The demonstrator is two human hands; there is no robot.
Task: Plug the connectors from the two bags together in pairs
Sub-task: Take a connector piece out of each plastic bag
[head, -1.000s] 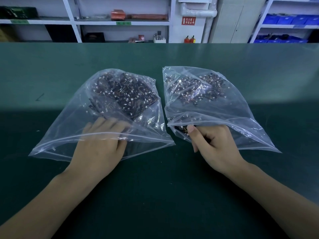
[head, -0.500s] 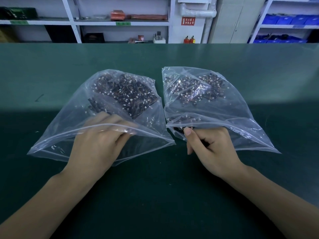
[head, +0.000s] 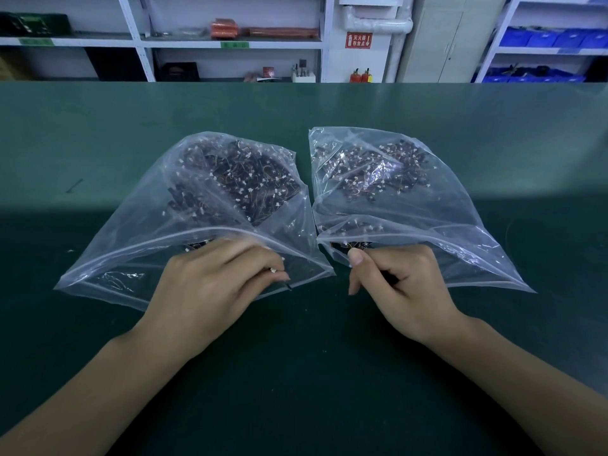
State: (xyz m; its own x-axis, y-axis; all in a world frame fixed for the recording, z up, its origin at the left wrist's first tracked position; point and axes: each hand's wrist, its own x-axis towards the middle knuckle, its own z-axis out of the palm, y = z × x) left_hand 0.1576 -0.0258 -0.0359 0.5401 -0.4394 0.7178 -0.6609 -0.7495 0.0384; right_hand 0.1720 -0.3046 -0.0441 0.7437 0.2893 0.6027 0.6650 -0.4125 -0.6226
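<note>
Lying side by side on the green tabletop (head: 98, 126), two clear bags hold heaps of small wired connectors. At the mouth of the left bag (head: 138, 225), the left hand (head: 210, 284) pinches one connector (head: 274, 271) between curled fingers (head: 263, 258). At the mouth of the right bag (head: 444, 225), the right hand (head: 401, 284) is curled, thumb raised; whether it grasps a connector cannot be told. Shelving (head: 230, 44) stands behind.
</note>
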